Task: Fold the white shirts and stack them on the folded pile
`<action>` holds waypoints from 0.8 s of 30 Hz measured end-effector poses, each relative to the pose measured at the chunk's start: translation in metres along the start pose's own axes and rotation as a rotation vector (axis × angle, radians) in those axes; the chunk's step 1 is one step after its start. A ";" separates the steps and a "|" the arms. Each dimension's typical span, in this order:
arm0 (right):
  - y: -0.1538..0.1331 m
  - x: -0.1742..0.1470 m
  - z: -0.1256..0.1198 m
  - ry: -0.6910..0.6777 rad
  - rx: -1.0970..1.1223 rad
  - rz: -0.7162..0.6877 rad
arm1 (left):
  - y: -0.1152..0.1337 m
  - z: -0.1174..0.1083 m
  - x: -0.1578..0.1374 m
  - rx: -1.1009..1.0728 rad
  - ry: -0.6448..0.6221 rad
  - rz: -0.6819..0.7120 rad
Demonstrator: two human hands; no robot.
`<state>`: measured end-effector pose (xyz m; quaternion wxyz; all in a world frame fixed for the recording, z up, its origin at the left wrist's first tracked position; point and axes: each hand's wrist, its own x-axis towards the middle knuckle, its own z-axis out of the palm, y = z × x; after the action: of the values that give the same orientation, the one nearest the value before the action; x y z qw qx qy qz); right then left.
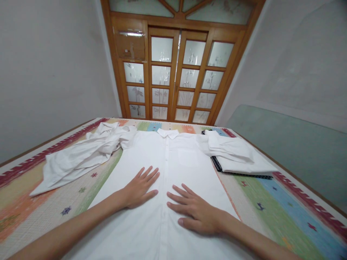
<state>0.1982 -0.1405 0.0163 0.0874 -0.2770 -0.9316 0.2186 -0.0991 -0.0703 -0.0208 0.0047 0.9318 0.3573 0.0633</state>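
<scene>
A white button-up shirt [179,151] lies spread out front side up, its collar at the far end and its button strip running down the middle. My left hand [141,187] rests flat on the shirt, left of the button strip, fingers spread. On the other side of the strip, my right hand [193,209] also lies palm down with its fingers apart. Neither hand grips the cloth. The shirt's lower hem runs out of view at the bottom.
Left of the shirt is a crumpled white garment [78,155]. Folded white clothing [244,159] lies at the right, over dark patterned fabric [217,164]. A colourful striped cover [282,206] lies beneath everything. Beyond stand wooden doors with glass panes [176,72].
</scene>
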 end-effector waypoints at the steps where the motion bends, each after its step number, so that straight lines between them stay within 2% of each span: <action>1: -0.003 -0.001 0.001 0.011 0.053 0.012 | 0.002 0.000 -0.001 0.001 -0.006 0.002; 3: -0.005 0.001 0.007 0.078 0.141 0.065 | 0.006 -0.001 -0.002 0.001 -0.016 0.009; 6: 0.000 0.013 0.017 0.265 0.201 0.134 | 0.010 0.000 -0.002 -0.002 -0.007 0.025; 10: 0.022 0.039 0.016 0.471 0.051 0.104 | 0.022 -0.002 -0.005 -0.014 -0.004 0.045; 13: 0.049 0.065 0.006 0.469 -0.166 0.068 | 0.035 -0.005 -0.013 -0.028 -0.017 0.055; 18: 0.091 0.109 -0.006 0.376 -0.233 0.207 | 0.050 -0.010 -0.028 -0.066 -0.017 0.089; 21: 0.102 0.130 -0.005 0.347 -0.274 0.240 | 0.053 -0.012 -0.031 -0.083 -0.006 0.081; 24: 0.101 0.142 -0.002 0.354 -0.370 0.303 | 0.054 -0.009 -0.030 -0.091 0.010 0.074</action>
<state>0.1290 0.0143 -0.0216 0.1631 -0.4580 -0.8738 0.0038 -0.0869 -0.1307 -0.0120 0.0430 0.9429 0.3194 0.0841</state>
